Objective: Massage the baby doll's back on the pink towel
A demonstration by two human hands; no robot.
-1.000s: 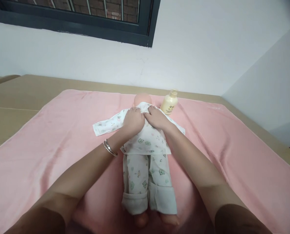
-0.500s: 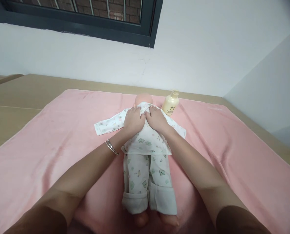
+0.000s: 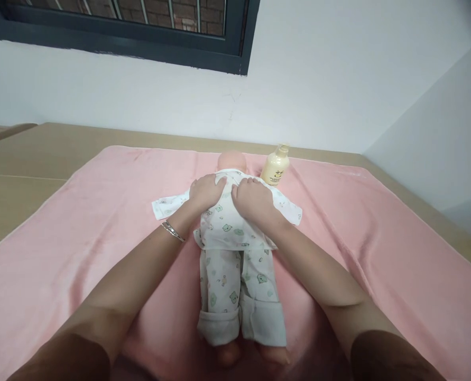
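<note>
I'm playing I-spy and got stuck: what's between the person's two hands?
In the head view, just a strip of the white printed shirt shows between the left hand and the right hand.

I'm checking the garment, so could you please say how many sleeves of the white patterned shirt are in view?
2: one sleeve lies outward of the left hand, the other sleeve outward of the right hand. The hands hide parts of the shirt.

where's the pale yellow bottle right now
In the head view, the pale yellow bottle is on the pink blanket near its far edge, just right of the doll's head and beyond the person's right hand.
</note>
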